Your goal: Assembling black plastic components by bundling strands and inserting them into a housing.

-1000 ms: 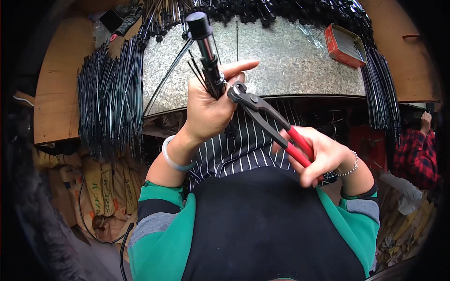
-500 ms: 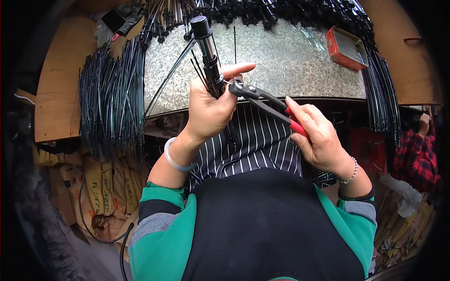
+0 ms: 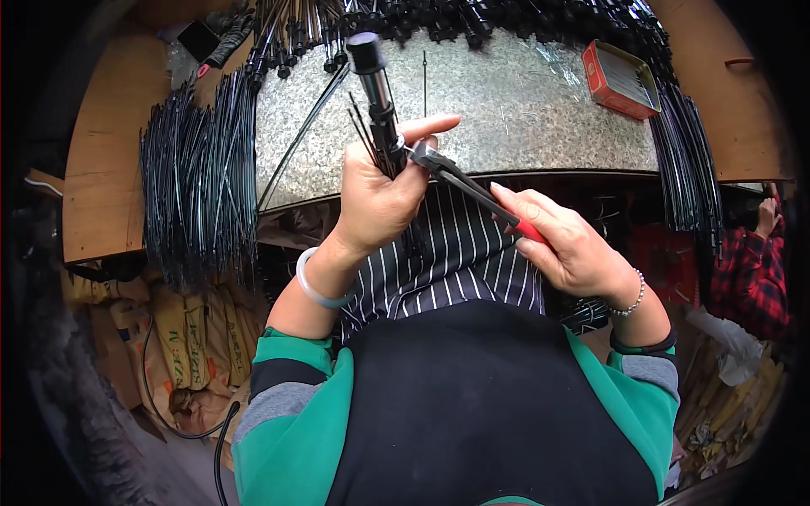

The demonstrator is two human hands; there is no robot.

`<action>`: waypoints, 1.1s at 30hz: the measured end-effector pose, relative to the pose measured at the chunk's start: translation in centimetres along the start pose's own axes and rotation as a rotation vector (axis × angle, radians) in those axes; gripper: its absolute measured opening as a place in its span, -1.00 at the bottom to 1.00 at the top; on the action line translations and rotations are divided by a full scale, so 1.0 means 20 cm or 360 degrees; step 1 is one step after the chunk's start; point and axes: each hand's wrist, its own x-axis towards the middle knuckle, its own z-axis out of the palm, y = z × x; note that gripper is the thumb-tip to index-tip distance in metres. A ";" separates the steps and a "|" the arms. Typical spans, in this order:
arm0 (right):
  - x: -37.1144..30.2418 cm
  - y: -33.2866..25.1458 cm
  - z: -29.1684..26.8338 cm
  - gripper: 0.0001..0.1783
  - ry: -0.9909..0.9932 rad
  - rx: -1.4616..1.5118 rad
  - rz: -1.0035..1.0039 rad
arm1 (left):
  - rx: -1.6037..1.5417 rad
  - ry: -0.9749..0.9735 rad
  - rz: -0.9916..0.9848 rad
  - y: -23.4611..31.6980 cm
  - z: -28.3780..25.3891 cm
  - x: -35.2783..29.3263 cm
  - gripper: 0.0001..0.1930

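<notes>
My left hand is wrapped round a black rod assembly with a thick cylindrical top, held nearly upright and leaning left. Thin black strands stick up beside it, and my index finger points out to the right. My right hand grips end-cutting pincers with red handles. Their jaws meet the side of the rod at a small light bit, beside my left thumb. What exactly lies between the jaws is too small to make out. The two pincer handles are close together.
Bundles of thin black strands hang over the speckled tabletop at left and right. Black-ended pieces are heaped along the back. A red box of thin pins stands at the right. Another person's red checked sleeve shows far right.
The pincer handles have come closer together and swung slightly left with my right hand. The rod's top has turned a little. My left hand holds almost the same place.
</notes>
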 end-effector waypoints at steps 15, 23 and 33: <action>-0.01 -0.03 -0.15 -0.75 -0.0033 -0.0547 0.0389 | 0.0449 -0.0142 0.0126 0.01 -0.01 0.02 -0.70; 0.01 0.31 -0.14 -0.63 0.0569 -0.1001 0.0614 | -0.1193 -0.0287 -0.0222 0.08 -0.01 0.10 -0.56; 0.12 0.06 0.09 0.13 0.0240 0.2331 0.0843 | 0.1339 -0.0726 0.1403 0.14 0.39 0.00 -0.75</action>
